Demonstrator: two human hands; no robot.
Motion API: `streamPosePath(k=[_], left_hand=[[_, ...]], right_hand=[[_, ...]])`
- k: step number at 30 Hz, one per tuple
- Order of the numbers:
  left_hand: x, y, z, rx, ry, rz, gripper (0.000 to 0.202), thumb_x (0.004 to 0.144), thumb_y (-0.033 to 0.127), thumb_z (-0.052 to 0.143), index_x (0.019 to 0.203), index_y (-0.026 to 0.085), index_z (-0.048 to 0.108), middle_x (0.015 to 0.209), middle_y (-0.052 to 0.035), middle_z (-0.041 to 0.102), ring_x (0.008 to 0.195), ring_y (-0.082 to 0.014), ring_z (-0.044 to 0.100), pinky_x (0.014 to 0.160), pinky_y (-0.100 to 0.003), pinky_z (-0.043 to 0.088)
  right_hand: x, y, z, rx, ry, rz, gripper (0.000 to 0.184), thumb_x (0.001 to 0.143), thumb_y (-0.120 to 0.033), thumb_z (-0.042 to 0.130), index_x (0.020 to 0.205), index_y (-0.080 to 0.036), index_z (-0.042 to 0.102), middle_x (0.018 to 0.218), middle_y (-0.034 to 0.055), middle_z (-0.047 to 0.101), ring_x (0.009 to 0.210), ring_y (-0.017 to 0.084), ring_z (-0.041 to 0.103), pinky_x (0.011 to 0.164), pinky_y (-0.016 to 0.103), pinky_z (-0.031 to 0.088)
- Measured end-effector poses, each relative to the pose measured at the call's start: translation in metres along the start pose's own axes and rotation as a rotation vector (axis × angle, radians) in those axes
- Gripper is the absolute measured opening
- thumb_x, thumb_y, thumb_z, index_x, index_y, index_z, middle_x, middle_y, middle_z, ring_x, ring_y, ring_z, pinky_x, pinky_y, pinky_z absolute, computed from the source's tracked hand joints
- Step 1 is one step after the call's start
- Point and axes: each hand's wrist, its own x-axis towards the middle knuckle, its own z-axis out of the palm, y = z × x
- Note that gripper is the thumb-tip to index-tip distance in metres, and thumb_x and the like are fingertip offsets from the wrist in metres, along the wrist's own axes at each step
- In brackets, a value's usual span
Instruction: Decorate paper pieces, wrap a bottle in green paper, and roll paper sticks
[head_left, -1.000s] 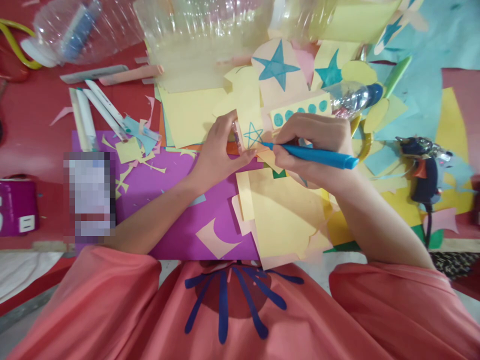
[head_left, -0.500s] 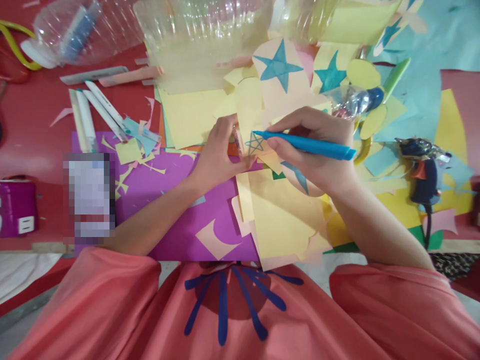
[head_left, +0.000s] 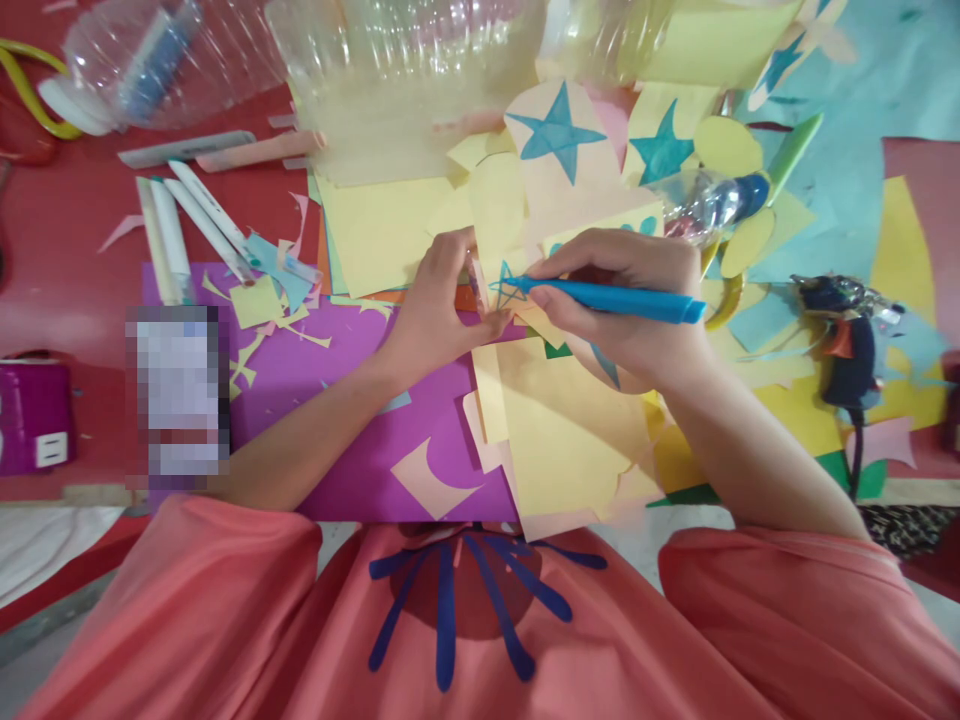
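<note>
Holding a blue marker (head_left: 626, 300) to a star outline (head_left: 504, 290) on yellow paper (head_left: 499, 215)

Nearest is the wearer's salmon-pink shirt (head_left: 240, 600), at the edge of the red table (head_left: 67, 270). Just beyond it lie a purple sheet (head_left: 375, 450), bearing a cut peach scrap (head_left: 431, 482), and a cream sheet (head_left: 577, 440) to its right.

Past these, the left hand (head_left: 431, 305) curves its fingers in a C at the left edge of the yellow paper, the thumb near its lower end; whether they pinch or only steady it, I cannot tell. A shiny clear piece (head_left: 474, 278) shows between thumb and forefinger, too small to name. The right hand (head_left: 652, 340) grips the marker in closed fingers, its tip at the right side of the outline.

To the right lies a dark glue gun (head_left: 851, 350); left of the hands are several white-barrelled markers (head_left: 210, 215). Farther off are a small clear bottle with a blue cap (head_left: 701, 208), a coloured-in blue star (head_left: 562, 132) on peach paper and, at the far left, a large clear plastic bottle (head_left: 225, 60).
</note>
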Motion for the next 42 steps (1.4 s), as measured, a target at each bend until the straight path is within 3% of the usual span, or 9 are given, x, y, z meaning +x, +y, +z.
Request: streamPosePath(k=[9,14,19,23,33,42], left_hand=[[0.0023,-0.005,0.0031,0.008,0.059,0.086,0.058,0.078,0.066,0.063,0.118,0.031,0.039,0.101,-0.0056,0.054,0.093,-0.0249,0.057,0.077,-0.046,0.054],[0.0008,0.0009,0.0013,0.006,0.02,-0.001,0.055,0.083,0.065,0.057,0.119,0.029,0.039,0.099,-0.0044,0.053,0.096,-0.0251,0.058,0.082,-0.047,0.053],[0.0015,-0.0036,0.0044,-0.011,0.061,0.041,0.058,0.077,0.068,0.061,0.119,0.033,0.04,0.101,-0.0049,0.053,0.092,-0.0251,0.057,0.078,-0.048,0.053],[0.0019,-0.003,0.0033,-0.008,0.045,0.055,0.052,0.083,0.065,0.056,0.119,0.031,0.039,0.098,-0.0047,0.052,0.093,-0.0249,0.057,0.08,-0.047,0.051],[0.0013,-0.0022,0.0008,0.047,0.014,0.028,0.058,0.082,0.068,0.056,0.119,0.027,0.038,0.101,-0.0046,0.053,0.096,-0.0243,0.058,0.083,-0.042,0.05],[0.0015,-0.0016,0.0008,0.038,0.021,0.051,0.056,0.084,0.067,0.054,0.12,0.028,0.037,0.101,-0.0051,0.052,0.094,-0.0232,0.057,0.081,-0.043,0.053]], right_hand=[[-0.0017,0.0024,0.0022,0.013,0.061,0.048,0.005,0.081,-0.027,0.069,0.078,-0.023,0.07,0.071,-0.0002,0.069,0.055,0.011,0.058,0.051,0.028,0.046],[-0.0005,0.0007,0.0007,0.024,0.021,0.009,0.005,0.078,-0.021,0.07,0.073,-0.022,0.07,0.067,-0.0006,0.07,0.059,0.012,0.062,0.054,0.028,0.048],[-0.0014,0.0022,0.002,0.02,0.067,0.038,0.005,0.079,-0.025,0.07,0.076,-0.023,0.071,0.069,0.0,0.07,0.056,0.011,0.059,0.05,0.028,0.046],[-0.0021,0.004,0.0024,0.013,0.051,0.033,0.005,0.078,-0.026,0.071,0.075,-0.023,0.072,0.068,0.0,0.069,0.058,0.012,0.061,0.054,0.028,0.048],[-0.0019,0.0052,0.0005,0.009,0.057,-0.012,0.004,0.078,-0.019,0.069,0.075,-0.021,0.07,0.068,-0.0001,0.07,0.059,0.012,0.062,0.054,0.027,0.048],[-0.0023,0.0048,0.0009,-0.005,0.021,0.001,0.006,0.081,-0.027,0.069,0.076,-0.024,0.069,0.07,-0.0001,0.069,0.061,0.013,0.063,0.056,0.03,0.051]])
